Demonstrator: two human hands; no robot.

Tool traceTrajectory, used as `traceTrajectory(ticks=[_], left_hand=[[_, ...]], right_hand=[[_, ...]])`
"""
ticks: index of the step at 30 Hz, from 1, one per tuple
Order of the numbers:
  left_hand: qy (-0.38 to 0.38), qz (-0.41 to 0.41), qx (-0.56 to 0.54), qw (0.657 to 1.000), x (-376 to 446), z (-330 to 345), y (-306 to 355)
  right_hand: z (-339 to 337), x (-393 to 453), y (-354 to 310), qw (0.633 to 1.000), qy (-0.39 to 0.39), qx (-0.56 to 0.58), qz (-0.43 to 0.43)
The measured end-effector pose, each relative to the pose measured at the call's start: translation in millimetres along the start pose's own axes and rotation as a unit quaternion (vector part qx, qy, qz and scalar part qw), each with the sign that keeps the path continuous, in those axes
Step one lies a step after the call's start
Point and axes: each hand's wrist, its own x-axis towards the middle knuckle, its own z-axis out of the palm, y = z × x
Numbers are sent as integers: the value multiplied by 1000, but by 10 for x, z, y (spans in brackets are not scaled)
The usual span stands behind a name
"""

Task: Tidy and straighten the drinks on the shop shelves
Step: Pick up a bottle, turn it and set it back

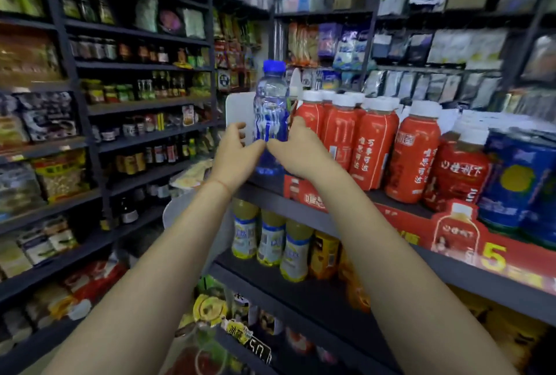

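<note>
Clear plastic water bottle, blue cap and label (270,110): upright at left end of dark shelf (301,209), beside red bottles (373,146). My left hand (237,153) and right hand (296,150) clasp its lower body from both sides, presumably to square it.

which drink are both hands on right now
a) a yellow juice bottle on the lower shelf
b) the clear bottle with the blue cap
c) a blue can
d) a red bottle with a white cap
b: the left hand and right hand meet at the front of the clear bottle with the blue cap, which stands at the left end of the shelf, beside the red bottles.
</note>
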Motion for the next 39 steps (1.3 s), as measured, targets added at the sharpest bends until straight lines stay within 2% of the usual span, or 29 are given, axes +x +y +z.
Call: traceTrajectory(ticks=[3, 5, 7, 11, 14, 16, 18, 20, 22, 27, 33, 36, 39], left_hand=[[-85, 6, -73, 994, 229, 48, -79], [-109, 19, -99, 989, 320, 77, -162], [-112, 28, -114, 987, 371, 94, -223], [-60, 56, -173, 981, 323, -13, -221], [-74, 62, -292, 952, 221, -207, -227], [-91, 55, -355, 929, 99, -334, -223], [-132, 33, -437, 889, -55, -427, -220], [-202, 12, -506, 839, -251, -479, -223], [-242, -26, -536, 808, -471, -492, -228], [-258, -80, -545, 794, -1269, -359, -76], [-266, -162, -493, 812, -2717, 10, 112], [-314, -232, -474, 789, -3647, 324, 298], [-364, -293, -448, 763, -4488, 764, 539]], right_hand=[[148, 154, -50, 999, 27, -1, 33], [215, 169, -65, 998, 56, 9, 41], [264, 145, -91, 995, 87, 22, 51], [378, 73, -221, 988, 141, 58, 27], [446, -38, -335, 983, 149, 105, -26], [500, -191, -419, 978, 165, 97, -88], [570, -378, -483, 972, 174, 67, -144], [602, -565, -494, 971, 173, 64, -153], [564, -744, -424, 970, 185, 74, -138], [391, -1407, -178, 978, 176, 78, -78], [75, -2809, 387, 980, 139, 126, 59], [-148, -3701, 732, 951, 103, 239, 166], [-435, -4535, 1131, 907, 151, 304, 249]])
